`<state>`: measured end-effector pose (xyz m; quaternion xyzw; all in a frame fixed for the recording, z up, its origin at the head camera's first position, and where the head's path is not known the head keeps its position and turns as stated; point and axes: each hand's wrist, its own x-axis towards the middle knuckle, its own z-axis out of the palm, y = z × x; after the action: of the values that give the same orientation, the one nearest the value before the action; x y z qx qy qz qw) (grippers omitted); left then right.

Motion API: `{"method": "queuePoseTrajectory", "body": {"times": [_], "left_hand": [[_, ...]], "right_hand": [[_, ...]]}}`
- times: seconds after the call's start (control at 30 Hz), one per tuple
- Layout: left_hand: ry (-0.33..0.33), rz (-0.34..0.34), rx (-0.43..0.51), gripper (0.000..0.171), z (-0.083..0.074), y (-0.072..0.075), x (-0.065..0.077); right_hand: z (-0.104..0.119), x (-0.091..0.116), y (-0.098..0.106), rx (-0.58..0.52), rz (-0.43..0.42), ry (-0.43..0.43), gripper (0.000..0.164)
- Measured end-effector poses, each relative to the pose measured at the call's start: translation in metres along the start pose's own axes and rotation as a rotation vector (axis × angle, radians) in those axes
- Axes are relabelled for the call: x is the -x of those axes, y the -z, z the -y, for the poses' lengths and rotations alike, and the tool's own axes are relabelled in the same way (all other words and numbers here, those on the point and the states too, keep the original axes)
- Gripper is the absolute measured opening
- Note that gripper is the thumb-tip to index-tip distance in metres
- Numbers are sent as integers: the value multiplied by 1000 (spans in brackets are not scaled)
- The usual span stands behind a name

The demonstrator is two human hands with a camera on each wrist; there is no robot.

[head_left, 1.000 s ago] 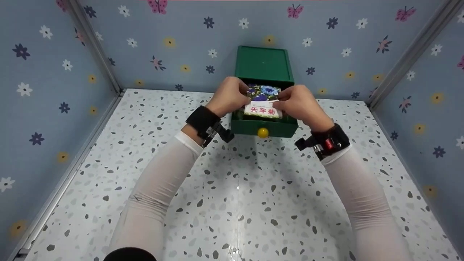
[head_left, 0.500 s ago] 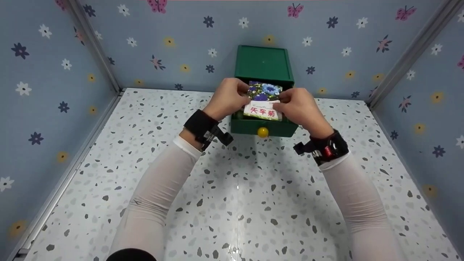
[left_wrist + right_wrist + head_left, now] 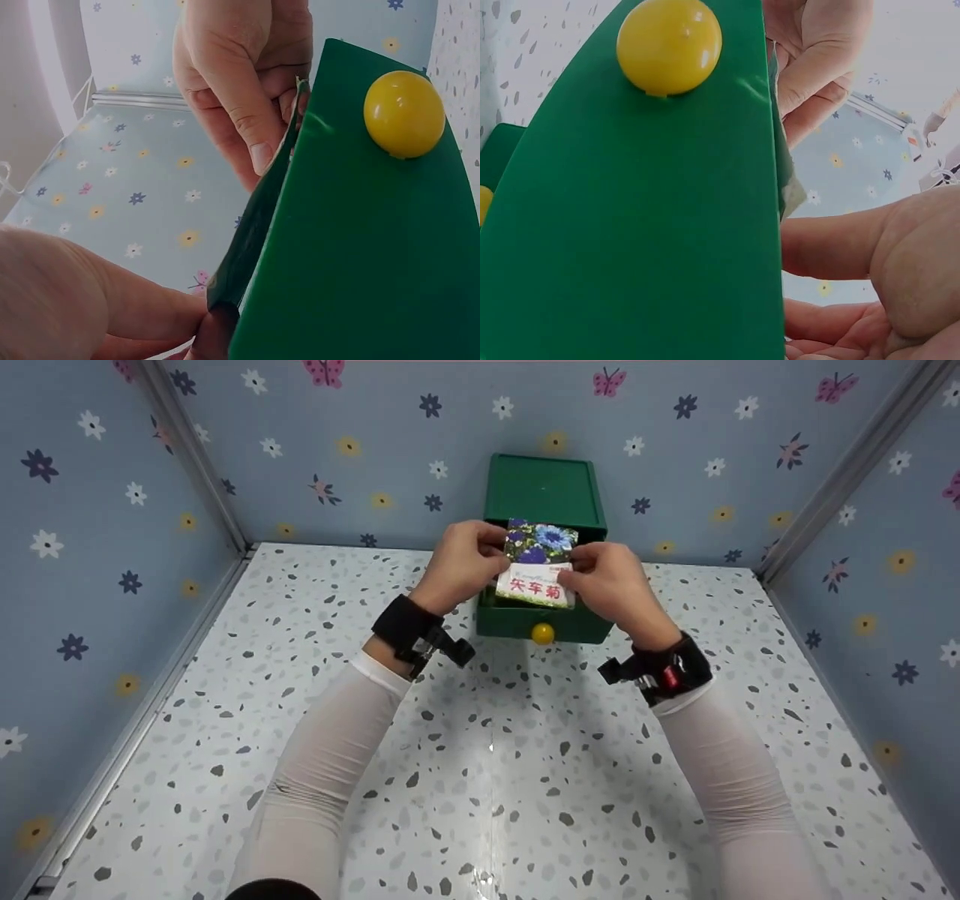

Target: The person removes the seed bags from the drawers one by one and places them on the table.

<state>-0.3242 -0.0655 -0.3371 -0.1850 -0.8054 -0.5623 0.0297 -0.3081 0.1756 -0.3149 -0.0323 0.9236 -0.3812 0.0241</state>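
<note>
A seed packet (image 3: 541, 542), printed with blue and purple flowers above a white label with red characters, is held between both hands over the open drawer (image 3: 504, 624) of a green box (image 3: 545, 493). My left hand (image 3: 466, 564) pinches its left edge. At the right edge, the thumb and fingers of my right hand (image 3: 611, 581) pinch it too. In the left wrist view the packet (image 3: 259, 214) shows nearly edge-on behind the green drawer front (image 3: 352, 240). The drawer's inside is mostly hidden by packet and hands.
A round yellow knob (image 3: 543, 634) sticks out from the drawer front. The box stands against the flowered back wall (image 3: 375, 457), on a white speckled tabletop (image 3: 465, 780). Flowered side panels (image 3: 82, 607) close off left and right.
The packet has risen out of the drawer and drifted slightly left, and more of its flower print shows. Both hands moved with it, keeping their pinch. The box stays in place.
</note>
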Motion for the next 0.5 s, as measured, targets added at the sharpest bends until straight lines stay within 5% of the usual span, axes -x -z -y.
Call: {"method": "queuePoseTrajectory", "body": {"times": [0.5], "left_hand": [[28,-101,13,44,11,18,11]], "right_hand": [[16,3,-19,-50,-16,79,58]]}}
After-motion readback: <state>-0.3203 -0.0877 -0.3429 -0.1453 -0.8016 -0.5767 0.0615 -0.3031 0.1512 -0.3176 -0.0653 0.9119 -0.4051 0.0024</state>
